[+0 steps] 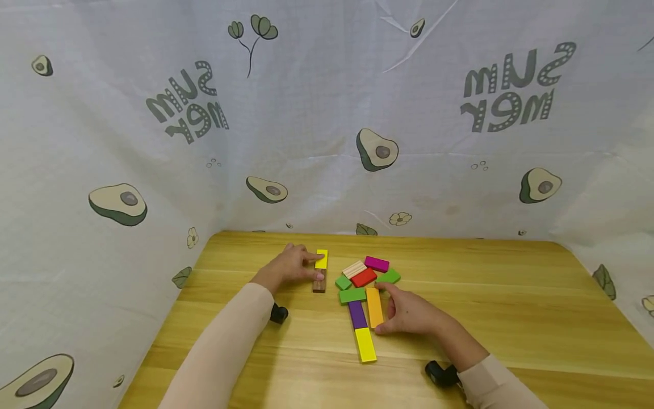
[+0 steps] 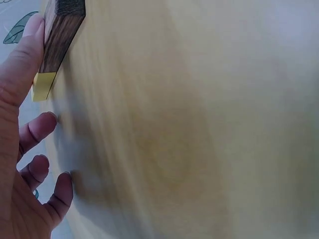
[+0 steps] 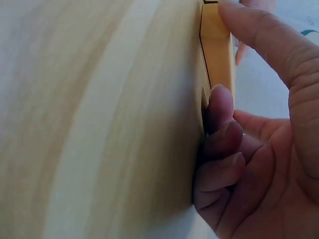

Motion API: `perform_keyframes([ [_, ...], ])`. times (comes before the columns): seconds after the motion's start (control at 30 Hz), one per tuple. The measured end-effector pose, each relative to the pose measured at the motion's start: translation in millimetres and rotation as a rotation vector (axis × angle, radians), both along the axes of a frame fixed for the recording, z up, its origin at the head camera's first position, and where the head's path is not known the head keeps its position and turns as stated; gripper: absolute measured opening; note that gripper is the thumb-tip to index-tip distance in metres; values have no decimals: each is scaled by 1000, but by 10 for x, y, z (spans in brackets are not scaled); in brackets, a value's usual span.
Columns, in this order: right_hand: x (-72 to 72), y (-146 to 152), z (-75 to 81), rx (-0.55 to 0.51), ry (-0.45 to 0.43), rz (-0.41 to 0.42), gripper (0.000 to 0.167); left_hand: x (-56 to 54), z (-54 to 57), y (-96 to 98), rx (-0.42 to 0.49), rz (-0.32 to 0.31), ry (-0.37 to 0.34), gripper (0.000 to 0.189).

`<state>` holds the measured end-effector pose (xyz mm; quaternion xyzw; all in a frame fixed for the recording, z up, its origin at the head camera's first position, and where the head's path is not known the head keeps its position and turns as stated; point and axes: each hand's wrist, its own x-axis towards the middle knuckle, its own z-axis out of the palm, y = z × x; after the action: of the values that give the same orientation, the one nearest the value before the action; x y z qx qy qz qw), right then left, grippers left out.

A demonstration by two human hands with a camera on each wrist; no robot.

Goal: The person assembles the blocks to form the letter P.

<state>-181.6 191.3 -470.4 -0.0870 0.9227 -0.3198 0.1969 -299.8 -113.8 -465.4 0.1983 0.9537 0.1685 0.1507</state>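
Note:
My left hand (image 1: 295, 264) reaches in from the left, its index finger on a yellow block (image 1: 321, 262) and its thumb on the dark brown wooden block (image 1: 319, 286) lying end to end with it. In the left wrist view the thumb lies along the brown block (image 2: 62, 37); the other fingers hold nothing. On the right, my right hand (image 1: 411, 312) pinches an orange block (image 1: 374, 308) lengthwise, index finger at the far end and thumb at the near end. This block lies beside a purple block (image 1: 357, 314) and a second yellow block (image 1: 365, 345), joined end to end.
A green block (image 1: 352, 295) lies across the purple block's top. Beyond it are a small green block (image 1: 343, 282), a red block (image 1: 364, 278), a striped natural-wood block (image 1: 355, 269), a magenta block (image 1: 377, 263) and another green block (image 1: 388, 276). A printed curtain (image 1: 317, 113) hangs behind the table (image 1: 490, 318).

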Motion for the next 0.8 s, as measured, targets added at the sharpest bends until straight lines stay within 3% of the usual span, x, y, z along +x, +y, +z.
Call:
perform_keyframes([
  [0.2, 17, 47, -12, 22, 42, 64, 100, -67, 37, 24, -4, 2, -21, 66],
  [0.33, 39, 5, -3, 19, 114, 29, 99, -75, 47, 50, 12, 23, -53, 65],
  [0.43, 58, -202, 45, 24, 178, 17, 100, -70, 43, 41, 13, 39, -73, 65],
  [0.67, 103, -851, 110, 141, 391, 254, 100, -79, 23, 19, 20, 78, -99, 65],
  [0.8, 69, -1039, 60, 234, 436, 287, 94, -101, 24, 33, 39, 81, -107, 66],
])
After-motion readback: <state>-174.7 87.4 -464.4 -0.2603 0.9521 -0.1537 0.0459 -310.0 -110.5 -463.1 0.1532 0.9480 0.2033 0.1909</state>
